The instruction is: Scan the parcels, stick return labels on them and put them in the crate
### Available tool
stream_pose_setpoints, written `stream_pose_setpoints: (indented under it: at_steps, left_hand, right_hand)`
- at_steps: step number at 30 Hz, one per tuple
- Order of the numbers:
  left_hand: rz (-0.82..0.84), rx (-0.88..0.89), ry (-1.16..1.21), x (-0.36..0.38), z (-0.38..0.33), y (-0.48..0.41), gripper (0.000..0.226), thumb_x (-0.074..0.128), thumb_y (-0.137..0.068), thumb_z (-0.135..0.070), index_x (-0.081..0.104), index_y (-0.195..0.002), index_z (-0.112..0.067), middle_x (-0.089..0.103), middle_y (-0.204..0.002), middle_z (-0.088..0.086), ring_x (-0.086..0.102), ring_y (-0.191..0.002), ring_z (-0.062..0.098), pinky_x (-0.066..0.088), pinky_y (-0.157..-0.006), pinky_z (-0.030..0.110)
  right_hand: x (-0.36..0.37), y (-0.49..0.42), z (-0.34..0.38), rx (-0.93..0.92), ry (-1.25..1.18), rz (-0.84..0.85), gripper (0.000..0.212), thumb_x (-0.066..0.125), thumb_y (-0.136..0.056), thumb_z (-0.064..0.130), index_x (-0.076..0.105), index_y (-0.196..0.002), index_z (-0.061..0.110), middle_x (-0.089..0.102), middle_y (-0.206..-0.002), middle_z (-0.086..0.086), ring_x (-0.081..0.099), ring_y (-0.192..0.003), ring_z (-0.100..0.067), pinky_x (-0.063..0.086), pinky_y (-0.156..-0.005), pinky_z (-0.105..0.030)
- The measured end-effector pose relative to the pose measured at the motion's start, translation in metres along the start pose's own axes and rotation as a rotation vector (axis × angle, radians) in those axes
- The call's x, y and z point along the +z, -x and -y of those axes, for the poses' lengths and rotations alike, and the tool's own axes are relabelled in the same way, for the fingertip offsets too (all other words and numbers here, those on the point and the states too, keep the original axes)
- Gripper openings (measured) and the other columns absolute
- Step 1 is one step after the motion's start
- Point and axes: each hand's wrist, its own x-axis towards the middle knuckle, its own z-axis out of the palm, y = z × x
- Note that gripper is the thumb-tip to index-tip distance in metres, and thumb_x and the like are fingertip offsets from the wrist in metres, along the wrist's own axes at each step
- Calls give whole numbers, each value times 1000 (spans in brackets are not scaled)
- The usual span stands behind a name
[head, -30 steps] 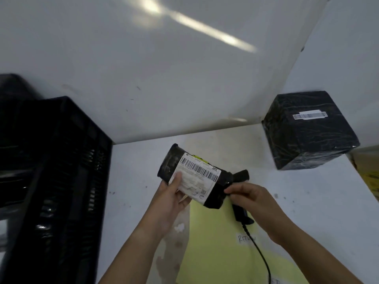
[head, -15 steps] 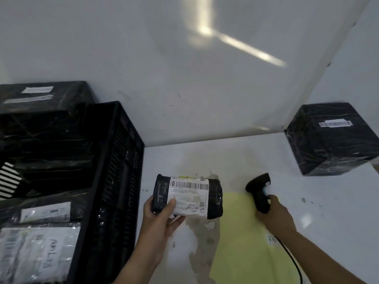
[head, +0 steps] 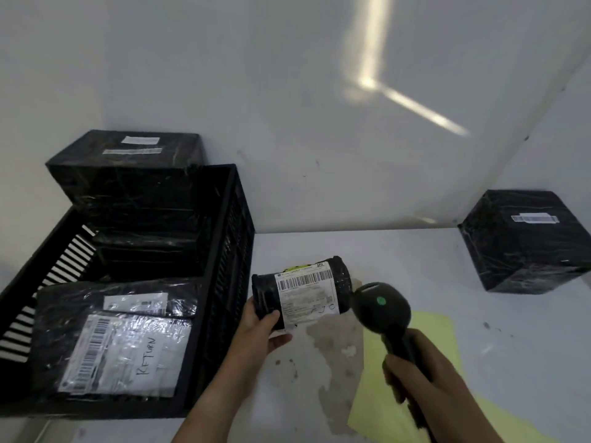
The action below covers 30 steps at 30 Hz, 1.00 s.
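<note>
**Parcel Held Up to Scanner Beside Crate**

A black cylindrical parcel (head: 339, 282) is gripped at its left end by the left hand (head: 260, 330), fingers curled beneath and thumb across the front, just right of the crate (head: 238, 219). One scanner (head: 380, 306) is clasped in the right hand (head: 425, 375), fingers wrapped closed round its grip, its head at the parcel's right end. Both forearms are extended forward. At least two parcels are counted inside the one crate: a wrapped box (head: 128, 187) and a flat bag (head: 121, 353) marked "RETURN". Another box (head: 524, 247) sits well right of the crate.

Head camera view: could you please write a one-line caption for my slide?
Left hand holds a cylindrical parcel while right hand aims a scanner at its label beside the crate.
</note>
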Motion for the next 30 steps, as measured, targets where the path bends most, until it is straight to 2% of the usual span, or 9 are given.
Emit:
stream_pose_setpoints:
  at_steps: [3,6,10,13,16,20,26,28,30]
  left_hand:
    - [-5,30,-13,0,-3,4,35,47,-101,-6,54,-125,-31,74,-113,6,71,-98,24,56,-73,32]
    - [-13,58,-28,2,-5,7,35,46,-100,-8,55,-120,-36,75,-109,2,70,-102,26,54,-76,34]
    - [16,98,-72,4,-4,11,33,46,-101,-10,54,-124,-33,76,-107,-2,69,-105,24,56,-84,40]
    - [29,114,-89,5,-5,12,35,46,-101,-10,53,-128,-31,74,-114,0,68,-107,27,56,-95,49]
    - [17,123,-87,7,-4,11,38,44,-100,-7,55,-126,-33,73,-113,1,67,-106,29,57,-94,48]
    - [27,138,-96,9,-7,13,39,44,-100,-6,55,-125,-33,74,-110,-3,68,-103,25,58,-93,44]
    - [15,137,-106,9,-8,13,37,44,-102,-7,54,-125,-34,71,-114,-2,67,-103,22,57,-87,36]
    - [7,138,-111,9,-7,12,37,44,-101,-7,54,-125,-34,71,-114,-1,67,-103,23,57,-87,36]
    - [1,138,-110,9,-7,13,37,44,-101,-7,54,-125,-34,71,-115,0,66,-104,24,57,-89,38]
  right_hand:
    - [29,24,11,-128,-112,1,50,63,-69,54,65,-107,22,54,-57,-10,47,-48,-20,36,-52,-25]
    - [54,36,16,-186,-302,13,46,68,-62,61,73,-100,36,54,-58,-11,46,-52,-22,36,-51,-22]
    - [71,44,14,-196,-420,21,70,78,-48,81,75,-101,36,53,-60,-17,48,-55,-23,39,-56,-27]
    - [70,46,15,-193,-385,21,67,76,-57,74,75,-98,21,53,-55,-16,49,-49,-21,39,-51,-22]
    - [67,45,13,-175,-344,11,63,67,-61,56,69,-102,9,52,-54,-14,49,-47,-20,39,-48,-20]
    - [66,49,16,-165,-354,4,70,65,-59,52,65,-106,2,51,-55,-14,49,-47,-19,38,-46,-18]
    - [65,51,17,-190,-357,2,64,71,-56,58,70,-96,8,52,-53,-14,49,-45,-19,37,-45,-18]
    - [65,52,18,-193,-370,10,73,81,-48,73,73,-92,15,51,-53,-13,47,-45,-18,37,-45,-18]
    - [64,52,17,-176,-358,19,88,76,-41,85,72,-95,15,50,-54,-13,48,-45,-18,38,-46,-19]
